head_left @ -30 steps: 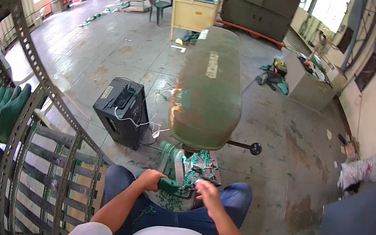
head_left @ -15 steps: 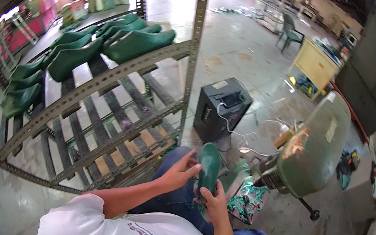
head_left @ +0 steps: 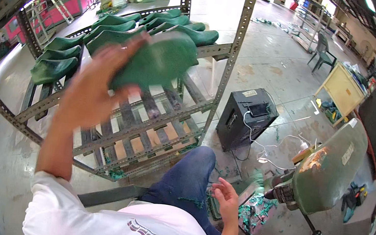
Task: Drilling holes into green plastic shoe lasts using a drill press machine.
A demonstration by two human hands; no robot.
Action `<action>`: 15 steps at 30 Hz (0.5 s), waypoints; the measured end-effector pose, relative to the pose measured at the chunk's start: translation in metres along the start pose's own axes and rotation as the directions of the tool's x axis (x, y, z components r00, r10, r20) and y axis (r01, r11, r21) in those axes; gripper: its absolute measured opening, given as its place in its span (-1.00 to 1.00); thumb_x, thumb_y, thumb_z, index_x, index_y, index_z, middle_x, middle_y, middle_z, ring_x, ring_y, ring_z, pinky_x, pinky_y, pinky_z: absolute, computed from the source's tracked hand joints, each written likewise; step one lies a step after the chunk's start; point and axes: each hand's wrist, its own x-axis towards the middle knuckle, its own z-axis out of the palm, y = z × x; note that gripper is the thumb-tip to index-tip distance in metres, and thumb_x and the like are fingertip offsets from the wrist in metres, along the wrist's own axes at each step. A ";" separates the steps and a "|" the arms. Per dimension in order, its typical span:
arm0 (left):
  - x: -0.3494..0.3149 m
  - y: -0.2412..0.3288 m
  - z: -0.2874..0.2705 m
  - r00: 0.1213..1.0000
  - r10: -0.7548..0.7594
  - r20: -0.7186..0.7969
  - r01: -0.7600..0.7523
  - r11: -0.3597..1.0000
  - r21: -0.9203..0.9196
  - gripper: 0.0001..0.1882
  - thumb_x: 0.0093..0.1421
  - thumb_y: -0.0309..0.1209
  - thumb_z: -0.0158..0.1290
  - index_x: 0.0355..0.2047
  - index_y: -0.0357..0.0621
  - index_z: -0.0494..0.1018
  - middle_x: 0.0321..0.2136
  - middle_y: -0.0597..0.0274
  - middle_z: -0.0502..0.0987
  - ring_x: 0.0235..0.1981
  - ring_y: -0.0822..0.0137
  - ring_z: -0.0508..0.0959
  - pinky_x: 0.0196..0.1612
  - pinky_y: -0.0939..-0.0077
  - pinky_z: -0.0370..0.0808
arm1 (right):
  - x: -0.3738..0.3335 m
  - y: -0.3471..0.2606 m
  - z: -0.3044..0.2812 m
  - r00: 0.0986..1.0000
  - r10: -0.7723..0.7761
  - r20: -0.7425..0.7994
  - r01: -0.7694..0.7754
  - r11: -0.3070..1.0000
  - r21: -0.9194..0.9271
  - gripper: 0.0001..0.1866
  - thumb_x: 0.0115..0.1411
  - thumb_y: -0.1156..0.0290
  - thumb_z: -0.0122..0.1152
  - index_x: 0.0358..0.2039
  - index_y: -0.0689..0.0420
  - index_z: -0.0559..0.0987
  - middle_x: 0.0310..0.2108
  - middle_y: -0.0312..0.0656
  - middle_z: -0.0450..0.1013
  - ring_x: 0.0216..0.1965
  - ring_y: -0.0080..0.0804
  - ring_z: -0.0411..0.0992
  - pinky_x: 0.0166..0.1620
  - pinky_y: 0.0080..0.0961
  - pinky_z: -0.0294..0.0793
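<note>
My left hand (head_left: 94, 84) is raised at the metal rack (head_left: 226, 69), smeared by motion. Its fingers grip a green shoe last (head_left: 162, 61), which hangs above the slatted shelf. Behind it, several more green shoe lasts (head_left: 54, 71) lie side by side in rows on the same shelf. Whether the held one touches the shelf I cannot tell. Over my right thigh my right hand (head_left: 226, 199) holds nothing, its fingers apart and slightly bent. Close beside it is the drill press table (head_left: 246, 222), strewn with green shavings.
The green drill press head (head_left: 331, 166) stands to the right, its lever (head_left: 311, 228) sticking out. A black speaker (head_left: 247, 122) with white cables stands ahead on the floor. Farther off are a yellowish desk (head_left: 341, 91) and a green chair (head_left: 322, 55).
My left hand has carried the shoe last from over my lap up and left to the rack. My right hand has let go of it. The view has shifted left.
</note>
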 end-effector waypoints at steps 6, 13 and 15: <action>0.044 -0.096 -0.042 0.978 -0.160 0.133 0.130 0.970 0.208 -0.18 0.27 -0.33 0.35 0.52 -0.04 0.33 0.27 -0.15 0.57 0.24 -0.08 0.59 0.35 0.13 0.44 | -0.032 0.028 -0.031 0.990 0.094 -0.105 -0.087 0.994 0.070 -0.54 0.45 0.47 0.31 0.33 0.24 0.55 0.04 -0.11 0.67 -0.01 -0.35 0.66 0.03 -0.40 0.68; 0.057 -0.154 -0.010 0.890 -0.213 0.403 0.188 0.977 0.102 -0.40 0.34 -0.27 0.33 0.33 -0.23 0.52 0.13 -0.09 0.69 0.11 0.07 0.69 0.25 0.19 0.53 | -0.043 0.040 -0.031 0.993 0.097 -0.065 -0.093 0.993 0.068 -0.52 0.44 0.45 0.32 0.33 0.25 0.55 0.04 -0.08 0.67 0.01 -0.34 0.65 0.02 -0.40 0.69; 0.058 -0.162 -0.004 0.922 -0.193 0.335 0.183 0.981 0.062 -0.44 0.36 -0.25 0.32 0.30 -0.23 0.56 0.09 -0.08 0.71 0.09 0.11 0.70 0.23 0.20 0.56 | -0.046 0.048 -0.031 0.990 0.115 -0.080 -0.111 0.992 0.063 -0.52 0.44 0.45 0.33 0.33 0.25 0.55 0.05 -0.06 0.67 0.01 -0.33 0.65 0.03 -0.39 0.69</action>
